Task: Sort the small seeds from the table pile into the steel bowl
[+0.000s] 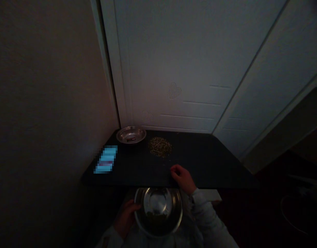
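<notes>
My left hand (127, 213) grips the left rim of a shiny metal bowl (177, 215), with the thumb over the edge. The bowl sits low, just in front of the table's front edge, and looks tilted towards me. Small dark bits seem to lie inside it, though the dim light hides detail. Over the front of the dark table (204, 158), my right hand (182, 177) is closed, fingers curled together; what they hold, if anything, is hidden. Beyond it lies a spread pile of mixed light and dark grains or seeds (160, 147), with a few strays nearer the hand.
A second metal bowl (131, 135) with a dark label inside stands at the back left. A bright, pixelated flat rectangle (106, 159) lies at the left edge. White panels (168, 62) rise behind the table, and a wall (50, 86) borders its left.
</notes>
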Tool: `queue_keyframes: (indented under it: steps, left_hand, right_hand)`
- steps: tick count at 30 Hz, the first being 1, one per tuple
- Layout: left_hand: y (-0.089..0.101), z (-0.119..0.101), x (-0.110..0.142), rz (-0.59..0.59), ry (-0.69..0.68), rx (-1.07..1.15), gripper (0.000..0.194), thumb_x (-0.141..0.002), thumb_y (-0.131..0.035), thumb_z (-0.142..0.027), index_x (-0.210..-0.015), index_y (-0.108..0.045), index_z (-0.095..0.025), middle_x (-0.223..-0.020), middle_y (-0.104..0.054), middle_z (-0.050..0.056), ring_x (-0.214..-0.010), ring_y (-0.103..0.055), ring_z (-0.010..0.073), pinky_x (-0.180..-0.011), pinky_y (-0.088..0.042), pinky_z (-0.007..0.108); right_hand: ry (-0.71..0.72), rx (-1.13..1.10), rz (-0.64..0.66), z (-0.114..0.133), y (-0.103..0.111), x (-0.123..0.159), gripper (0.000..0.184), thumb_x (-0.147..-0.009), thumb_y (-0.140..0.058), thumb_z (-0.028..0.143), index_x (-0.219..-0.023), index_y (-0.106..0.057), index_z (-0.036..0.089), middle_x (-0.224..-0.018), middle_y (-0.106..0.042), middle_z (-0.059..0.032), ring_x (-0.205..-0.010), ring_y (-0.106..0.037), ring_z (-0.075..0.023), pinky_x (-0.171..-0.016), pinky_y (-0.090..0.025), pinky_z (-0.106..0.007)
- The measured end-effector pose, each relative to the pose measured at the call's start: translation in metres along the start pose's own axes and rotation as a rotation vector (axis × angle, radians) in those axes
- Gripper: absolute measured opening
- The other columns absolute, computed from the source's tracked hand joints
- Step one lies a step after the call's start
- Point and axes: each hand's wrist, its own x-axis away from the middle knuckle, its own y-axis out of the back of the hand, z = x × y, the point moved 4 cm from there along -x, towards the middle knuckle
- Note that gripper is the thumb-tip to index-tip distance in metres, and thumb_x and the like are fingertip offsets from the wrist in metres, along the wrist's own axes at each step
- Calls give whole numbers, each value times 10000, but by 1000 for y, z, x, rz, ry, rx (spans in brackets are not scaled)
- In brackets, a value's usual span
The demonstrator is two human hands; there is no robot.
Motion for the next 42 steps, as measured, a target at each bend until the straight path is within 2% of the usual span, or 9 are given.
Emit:
queue_keyframes:
  steps: [11,22,29,33,37,40,42]
  left_hand:
    - [-2,-4,4,-3,-10,-46,127,-490,-657,-165,-615,-656,-141,-567,-646,28,-582,-595,196,-605,-413,304]
    - [-5,-7,12,-100,9,-11,121,-509,-646,-126,-627,-629,-146,-607,-653,36,-624,-611,205,-640,-426,313]
    - [-6,-7,9,-26,-5,-19,102,-501,-639,-140,-602,-640,-133,-577,-646,38,-590,-602,203,-625,-428,313]
    - [-2,-6,7,-64,4,-13,122,-488,-654,-134,-607,-635,-142,-580,-651,30,-577,-604,194,-595,-427,297]
    - [-2,-7,8,-61,18,-29,133,-492,-671,-150,-621,-637,-146,-613,-667,40,-642,-630,224,-630,-444,313]
    - [1,-6,7,-103,34,-8,166,-472,-695,-150,-629,-640,-153,-599,-667,31,-650,-634,229,-634,-449,315]
    - [1,-6,6,-81,38,6,183,-462,-704,-158,-636,-645,-152,-606,-672,33,-642,-633,231,-628,-450,318]
  right_hand:
    - [-36,-101,-15,-2,1,-2,142,-665,-493,287,-719,-558,173,-628,-547,17,-603,-481,-112,-582,-369,-235]
    - [-11,-56,33,2,-1,0,127,-660,-501,269,-710,-572,176,-611,-549,21,-594,-494,-108,-576,-378,-228]
    - [-39,-54,56,0,-2,-1,150,-654,-502,273,-726,-580,166,-633,-550,14,-614,-497,-112,-599,-376,-237]
    - [-32,-83,47,1,-3,-1,135,-655,-505,264,-717,-580,170,-623,-546,17,-605,-495,-109,-580,-382,-227]
    - [-30,-100,43,3,-5,-1,114,-650,-507,248,-699,-578,174,-601,-532,24,-591,-482,-104,-560,-377,-217]
    - [-29,-111,59,2,-6,-1,110,-650,-503,244,-698,-575,176,-600,-530,25,-593,-480,-103,-559,-376,-215]
    - [-25,-121,61,1,-5,-2,107,-645,-505,238,-698,-575,177,-599,-531,26,-592,-481,-102,-561,-379,-214]
